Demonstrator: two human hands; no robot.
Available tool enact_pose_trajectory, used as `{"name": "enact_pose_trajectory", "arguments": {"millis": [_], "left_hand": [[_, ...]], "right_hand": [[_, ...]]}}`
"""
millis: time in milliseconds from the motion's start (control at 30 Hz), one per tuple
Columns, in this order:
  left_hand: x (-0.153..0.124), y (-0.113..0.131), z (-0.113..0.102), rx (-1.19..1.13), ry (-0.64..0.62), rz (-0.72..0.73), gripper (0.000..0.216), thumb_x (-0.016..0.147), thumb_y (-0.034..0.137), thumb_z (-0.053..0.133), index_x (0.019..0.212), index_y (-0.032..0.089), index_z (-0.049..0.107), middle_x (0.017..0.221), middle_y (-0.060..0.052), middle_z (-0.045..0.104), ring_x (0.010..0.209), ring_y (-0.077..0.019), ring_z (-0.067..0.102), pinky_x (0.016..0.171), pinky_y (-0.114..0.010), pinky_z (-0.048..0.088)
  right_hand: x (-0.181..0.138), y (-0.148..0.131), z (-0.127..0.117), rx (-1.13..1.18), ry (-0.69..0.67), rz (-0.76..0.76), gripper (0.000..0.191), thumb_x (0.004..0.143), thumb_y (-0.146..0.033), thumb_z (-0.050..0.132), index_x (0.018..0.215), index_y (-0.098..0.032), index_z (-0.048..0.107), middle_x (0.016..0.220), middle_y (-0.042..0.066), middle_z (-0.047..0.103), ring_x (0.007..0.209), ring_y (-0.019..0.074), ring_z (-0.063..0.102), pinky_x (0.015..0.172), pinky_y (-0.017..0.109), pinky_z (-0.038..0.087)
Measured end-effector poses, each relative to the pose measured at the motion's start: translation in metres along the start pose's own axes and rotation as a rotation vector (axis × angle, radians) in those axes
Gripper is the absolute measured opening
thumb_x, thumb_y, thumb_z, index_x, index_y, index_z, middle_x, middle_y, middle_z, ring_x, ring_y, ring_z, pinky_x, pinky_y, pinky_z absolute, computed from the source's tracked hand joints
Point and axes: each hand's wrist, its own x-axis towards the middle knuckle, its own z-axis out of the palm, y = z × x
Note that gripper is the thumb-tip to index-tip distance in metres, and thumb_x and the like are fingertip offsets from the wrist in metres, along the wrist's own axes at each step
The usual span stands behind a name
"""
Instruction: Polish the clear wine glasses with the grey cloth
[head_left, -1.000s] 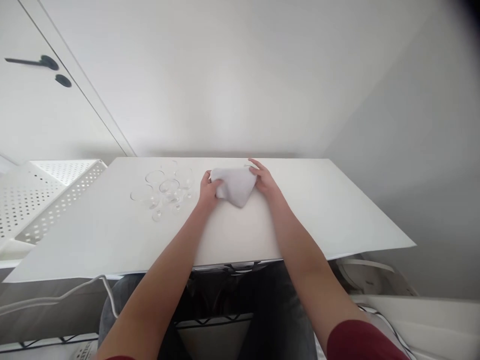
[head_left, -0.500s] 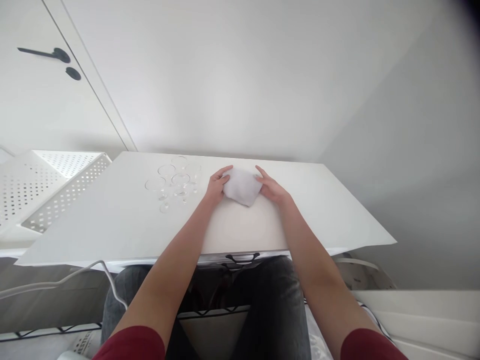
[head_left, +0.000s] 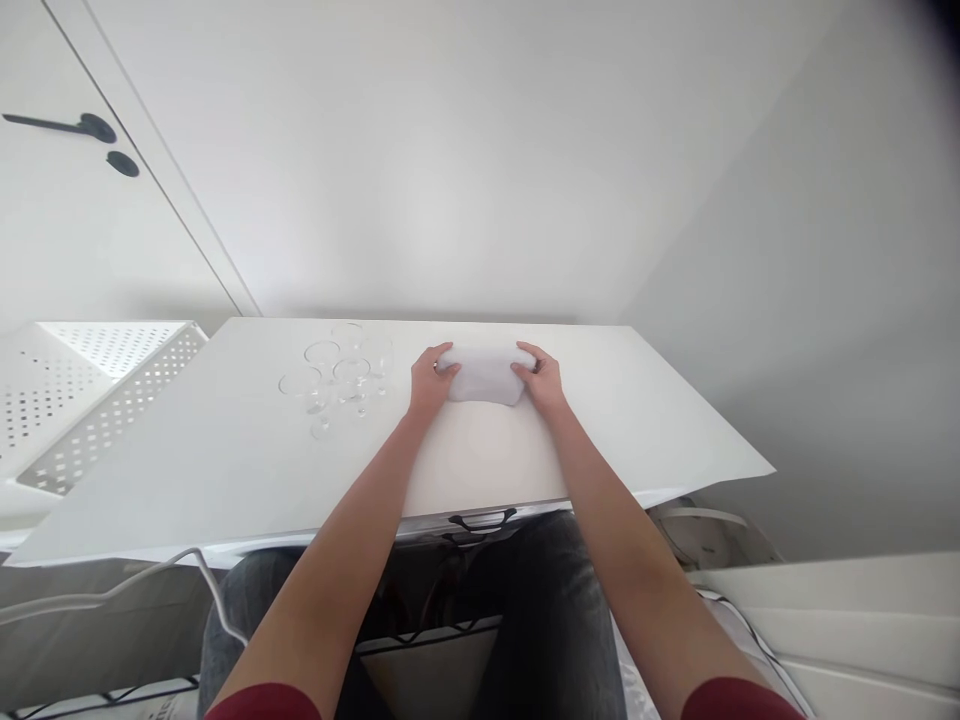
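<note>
A pale grey-white cloth (head_left: 484,375), folded into a rough rectangle, is held between my two hands just above or on the white tabletop (head_left: 480,460); I cannot tell whether it touches. My left hand (head_left: 432,378) pinches its left edge, thumb on the near face and fingers behind. At the opposite edge, my right hand (head_left: 541,374) grips it the same way. To the left of my left hand stand several clear stemmed glasses (head_left: 351,370), grouped close together.
A white perforated metal stand (head_left: 112,400) adjoins the table's left side. Behind is a white wall (head_left: 420,180), with a door handle (head_left: 82,127) at upper left. A dark drawer handle (head_left: 484,520) sits under the front edge. A white cable (head_left: 112,590) loops at lower left.
The cloth has gone from a slanted, uneven shape to a straighter, flatter rectangle. Both hands have closed more firmly on its sides. The camera view has shifted slightly.
</note>
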Motion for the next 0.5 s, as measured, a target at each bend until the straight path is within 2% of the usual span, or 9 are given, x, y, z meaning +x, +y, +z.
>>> {"name": "enact_pose_trajectory", "arguments": {"millis": [67, 167, 267, 400, 500], "left_hand": [[0.001, -0.002, 0.002, 0.076, -0.001, 0.031, 0.039, 0.084, 0.016, 0.069, 0.123, 0.023, 0.071, 0.115, -0.010, 0.070, 0.106, -0.0273, 0.065, 0.095, -0.044, 0.052], [0.001, -0.004, 0.003, 0.192, 0.054, 0.067, 0.019, 0.087, 0.017, 0.069, 0.105, 0.021, 0.073, 0.106, -0.011, 0.063, 0.107, -0.0287, 0.060, 0.097, -0.046, 0.050], [0.001, -0.006, 0.003, 0.229, 0.119, 0.091, 0.007, 0.090, 0.026, 0.070, 0.092, 0.020, 0.068, 0.109, -0.012, 0.056, 0.108, -0.0285, 0.056, 0.097, -0.044, 0.048], [-0.002, -0.003, 0.003, 0.170, 0.013, 0.054, 0.012, 0.097, 0.034, 0.061, 0.100, 0.023, 0.061, 0.100, -0.009, 0.061, 0.098, -0.0242, 0.058, 0.089, -0.039, 0.046], [-0.010, 0.011, -0.001, 0.156, 0.033, 0.038, 0.019, 0.091, 0.035, 0.070, 0.102, 0.024, 0.058, 0.101, -0.007, 0.066, 0.101, -0.0238, 0.059, 0.090, -0.037, 0.044]], "right_hand": [[0.001, 0.001, 0.000, -0.149, 0.049, -0.041, 0.041, 0.070, -0.036, 0.082, 0.109, -0.024, 0.077, 0.118, 0.005, 0.074, 0.110, 0.0252, 0.065, 0.103, 0.042, 0.050], [0.003, -0.001, 0.002, -0.215, 0.134, -0.033, 0.023, 0.070, -0.037, 0.083, 0.086, -0.022, 0.076, 0.098, 0.003, 0.073, 0.099, 0.0236, 0.064, 0.099, 0.039, 0.051], [0.003, -0.006, 0.006, 0.048, 0.140, 0.093, 0.026, 0.068, -0.038, 0.086, 0.083, -0.021, 0.073, 0.091, 0.002, 0.071, 0.091, 0.0211, 0.065, 0.088, 0.034, 0.055], [0.004, -0.010, 0.008, 0.372, 0.075, 0.413, 0.027, 0.075, -0.038, 0.084, 0.091, -0.020, 0.070, 0.083, 0.003, 0.074, 0.078, 0.0212, 0.069, 0.071, 0.033, 0.059], [0.008, -0.009, 0.005, 0.508, 0.112, 0.554, 0.018, 0.086, -0.035, 0.074, 0.092, -0.020, 0.068, 0.077, 0.002, 0.074, 0.074, 0.0209, 0.072, 0.066, 0.031, 0.061]]}}
